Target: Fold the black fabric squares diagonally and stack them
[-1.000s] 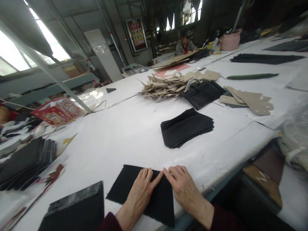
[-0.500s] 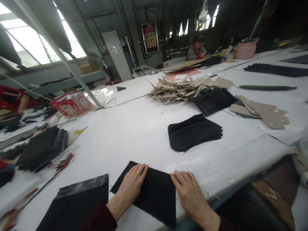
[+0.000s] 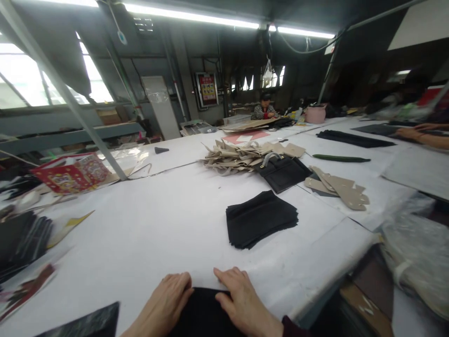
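- Where the white table (image 3: 150,210) meets the lower edge of the view, at 6 o'clock, the black fabric piece (image 3: 203,316) lies flat on the tabletop, partly cut off by the frame.
- Left hand (image 3: 163,304): open, palm down, fingers extended. The fingertips rest on the far left edge of the black fabric piece, at 11 o'clock of it.
- Right hand (image 3: 242,304): open, palm down, fingers close together. It lies on the far right edge of the same piece, at 1 o'clock of it. Neither hand grips anything.
- Black stack (image 3: 261,219): a squared pile of dark cut sheets at 1 o'clock from the hands, well apart from them.
- Black bag (image 3: 283,173): beyond the black stack at 1 o'clock, touching the beige pile (image 3: 238,157) of cut parts at 12 o'clock.
- Beige shaped pieces (image 3: 338,189): at 2 o'clock, near the black bag. A long green object (image 3: 340,158) lies just beyond them.
- Dark panel (image 3: 84,325): at 8 o'clock from the left hand, cut off by the lower edge.
- Fanned dark sheets (image 3: 19,238): at 9 o'clock. A red printed box (image 3: 70,172) sits at 10 o'clock.
- Co-worker's forearm (image 3: 421,133): at 3 o'clock, resting on the table near the right edge of the view.
- Seated person (image 3: 264,110): at 12 o'clock, at the far end of the table.
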### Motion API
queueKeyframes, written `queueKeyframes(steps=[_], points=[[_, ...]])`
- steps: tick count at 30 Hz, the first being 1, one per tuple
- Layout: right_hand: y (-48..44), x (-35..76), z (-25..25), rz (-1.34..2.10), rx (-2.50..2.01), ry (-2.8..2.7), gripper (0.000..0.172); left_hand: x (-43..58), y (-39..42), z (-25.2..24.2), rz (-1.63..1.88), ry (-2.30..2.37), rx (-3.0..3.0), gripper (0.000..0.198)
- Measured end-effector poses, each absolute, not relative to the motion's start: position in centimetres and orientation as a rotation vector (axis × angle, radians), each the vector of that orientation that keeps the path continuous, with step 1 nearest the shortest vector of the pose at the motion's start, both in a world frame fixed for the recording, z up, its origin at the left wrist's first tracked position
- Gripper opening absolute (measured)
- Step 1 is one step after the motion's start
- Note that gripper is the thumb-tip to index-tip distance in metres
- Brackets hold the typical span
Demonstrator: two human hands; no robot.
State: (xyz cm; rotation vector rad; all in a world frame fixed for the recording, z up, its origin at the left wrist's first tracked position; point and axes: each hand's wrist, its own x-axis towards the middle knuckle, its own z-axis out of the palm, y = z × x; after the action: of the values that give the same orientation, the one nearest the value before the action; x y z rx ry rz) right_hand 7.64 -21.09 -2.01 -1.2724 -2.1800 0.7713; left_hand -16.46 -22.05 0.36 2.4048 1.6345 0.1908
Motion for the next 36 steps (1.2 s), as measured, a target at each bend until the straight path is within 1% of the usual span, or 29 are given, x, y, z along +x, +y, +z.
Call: queueKeyframes(steps=[2,5,7,9,11,13,14,16,20,25,27,31,36], points=[[-21.0,8.0,-2.5,0.9,-1.29,-2.149,0.053,-16.1,-22.3,0.3,0.285,1.606,2.336,0.015],[-20.1,10.6,-2.3,1.007,-1.357,-2.055,0.043,-14.8,-21.5,0.5,0.348,1.573,2.203,0.014],[-18.3,13.4,-1.1,0.991,-1.369,-2.043,0.037,-12.8,-20.1,0.9,0.369,1.539,2.128,0.017],[-15.4,16.6,0.9,0.92,-1.349,-2.12,0.034,-10.0,-18.0,1.4,0.486,1.497,2.095,0.021],[-11.8,19.6,3.0,0.723,-1.356,-2.247,0.03,-6.7,-15.3,1.9,0.709,1.468,2.086,0.019],[-7.8,21.9,4.7,0.415,-1.416,-2.376,0.027,-3.4,-12.2,2.2,0.895,1.493,2.075,0.018],[-5.8,22.7,5.2,0.263,-1.455,-2.413,0.027,-2.0,-10.5,2.3,0.951,1.533,2.072,0.017],[-2.2,23.7,5.6,0.083,-1.505,-2.418,0.028,0.3,-7.3,2.2,1.006,1.628,2.073,0.016],[2.4,23.8,4.0,-0.092,-1.533,-2.361,0.032,2.4,-2.5,1.2,0.976,1.83,2.055,0.012],[4.8,22.4,-0.2,-0.218,-1.483,-2.304,0.034,2.1,-0.1,-0.9,0.895,1.922,1.96,0.008],[5.3,22.0,-2.0,-0.227,-1.468,-2.298,0.036,1.6,0.3,-1.5,0.862,1.937,1.923,0.012],[5.8,21.8,-4.5,-0.229,-1.476,-2.3,0.041,0.8,0.9,-2.6,0.82,1.874,1.896,0.027],[6.3,21.8,-4.6,-0.25,-1.504,-2.315,0.042,0.7,1.1,-2.4,0.87,1.825,1.884,0.034]])
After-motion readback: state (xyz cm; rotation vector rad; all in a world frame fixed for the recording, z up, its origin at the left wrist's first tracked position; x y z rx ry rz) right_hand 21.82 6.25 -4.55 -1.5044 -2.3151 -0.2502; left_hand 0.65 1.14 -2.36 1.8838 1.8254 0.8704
